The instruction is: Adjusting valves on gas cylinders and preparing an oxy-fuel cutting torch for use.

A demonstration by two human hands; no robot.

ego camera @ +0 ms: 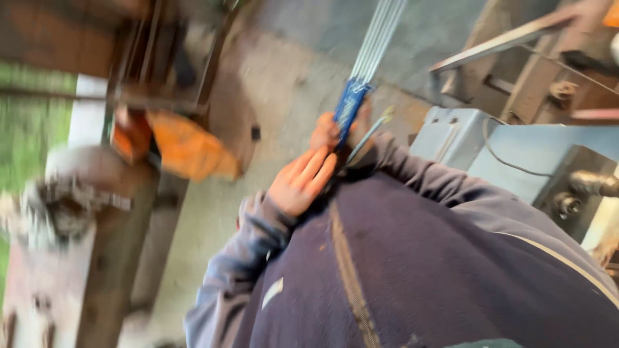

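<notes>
Head view, tilted and blurred: we see the left hand (pixel 300 182) lying flat against the dark jacket (pixel 451 270), fingers straight and pressed together. The right hand (pixel 332 131) closes around the blue end of a bundle of thin metal rods (pixel 380 38), held just beyond the chest over the concrete floor (pixel 271 84).

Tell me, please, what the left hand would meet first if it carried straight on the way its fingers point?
Probably the blue-wrapped bundle of thin metal rods. The left hand points up-right toward it, where the right hand seems to grip it. The picture is blurred, so depth is uncertain.
</notes>
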